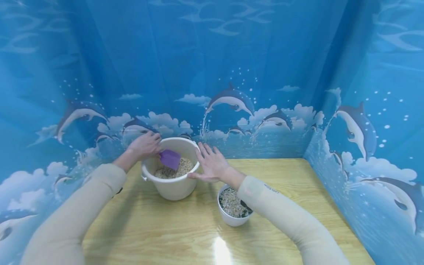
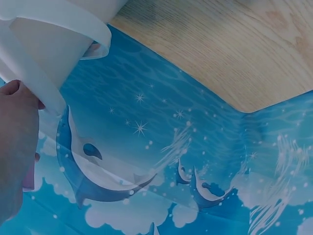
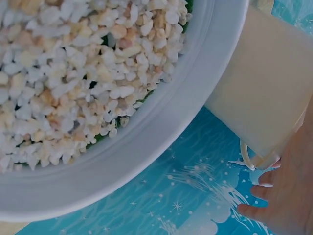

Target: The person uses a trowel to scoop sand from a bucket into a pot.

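The purple scoop is held inside the white bucket, its blade tilted down and right onto the gravel, its handle gripped by the left hand at the far left rim. The right hand is laid flat, fingers straight, against the bucket's right side. A small gravel-filled pot is set nearer on the worktop. No writing is seen.

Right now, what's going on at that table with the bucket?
A person's left hand grips a purple scoop inside a white bucket part-filled with pale gravel. The right hand rests open against the bucket's rim. A small white pot topped with the same gravel stands beside it on the wooden table.
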A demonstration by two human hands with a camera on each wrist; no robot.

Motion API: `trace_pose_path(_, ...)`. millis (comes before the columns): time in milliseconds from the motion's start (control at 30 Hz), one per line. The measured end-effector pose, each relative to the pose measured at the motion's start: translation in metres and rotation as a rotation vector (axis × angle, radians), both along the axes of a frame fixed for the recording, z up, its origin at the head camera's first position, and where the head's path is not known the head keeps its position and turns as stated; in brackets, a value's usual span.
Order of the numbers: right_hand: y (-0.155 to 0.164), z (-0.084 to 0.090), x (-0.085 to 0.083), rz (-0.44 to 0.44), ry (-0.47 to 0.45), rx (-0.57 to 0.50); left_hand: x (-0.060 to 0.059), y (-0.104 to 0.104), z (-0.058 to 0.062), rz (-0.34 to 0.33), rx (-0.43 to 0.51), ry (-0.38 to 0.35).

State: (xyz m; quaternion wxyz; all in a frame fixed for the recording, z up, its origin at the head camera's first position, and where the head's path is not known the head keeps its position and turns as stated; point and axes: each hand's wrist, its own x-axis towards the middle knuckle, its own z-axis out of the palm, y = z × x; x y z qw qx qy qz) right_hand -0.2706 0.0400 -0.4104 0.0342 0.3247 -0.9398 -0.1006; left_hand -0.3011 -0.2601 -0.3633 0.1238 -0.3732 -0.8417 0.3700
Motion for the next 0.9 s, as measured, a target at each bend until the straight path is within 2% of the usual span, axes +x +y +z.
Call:
trace_pose_path(200,0.000,0.001,0.000,-0.004,-0.002,0.008,-0.004,0.002,-0.006,-0.062,-0.091,0.067)
trace_pose_path(333,0.000,0.001,0.000,0.004,-0.002,0.007,-0.004,0.004,-0.008,-0.059,-0.195,0.101)
trace_pose_path(467,0.000,0.000,0.000,0.008,-0.006,0.005,-0.004,0.007,-0.009,-0.061,-0.256,0.120)
trace_pose_path(900,-0.001,0.003,0.002,0.011,-0.008,0.015,-0.005,0.010,-0.013,-0.076,-0.311,0.126)
